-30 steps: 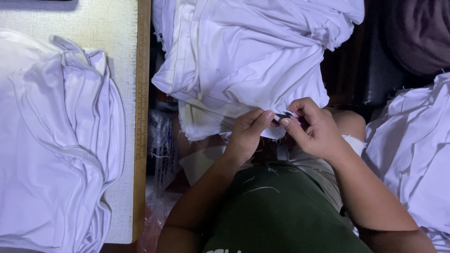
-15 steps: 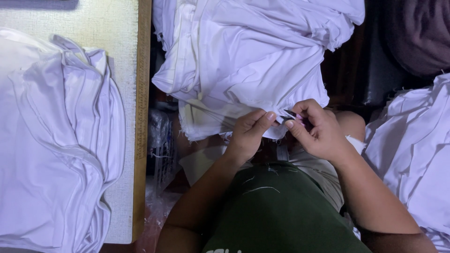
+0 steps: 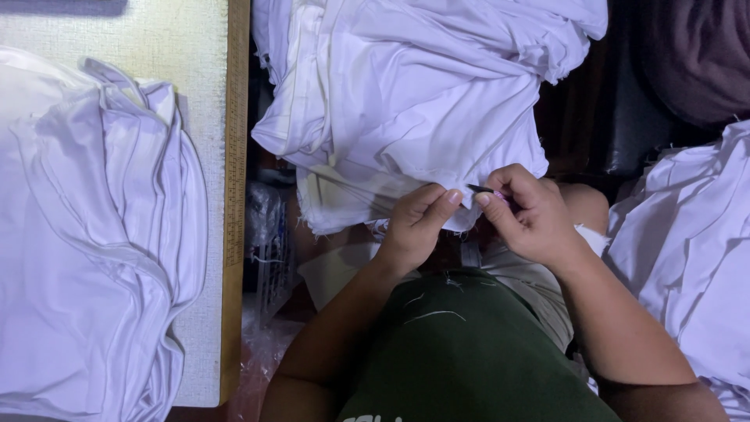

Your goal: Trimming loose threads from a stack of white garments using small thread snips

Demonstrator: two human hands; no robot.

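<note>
A big heap of white garments (image 3: pixel 422 101) hangs over my lap. My left hand (image 3: pixel 418 223) pinches the lower hem of the top white garment, fingers closed on the cloth. My right hand (image 3: pixel 531 215) is right beside it, closed around a small dark thread snip (image 3: pixel 480 188) whose tip pokes out toward the hem. The two hands almost touch at the cloth's edge. Most of the tool is hidden inside the fist.
A stack of folded white garments (image 3: pixel 86 258) lies on a pale table (image 3: pixel 168 47) at the left, edged by a wooden ruler strip (image 3: pixel 234 203). More white cloth (image 3: pixel 687 258) is piled at the right. A plastic bag (image 3: pixel 269 234) sits in the gap below.
Both hands stay at the hem; my left fingers have shifted slightly along the cloth edge. Nothing else has moved.
</note>
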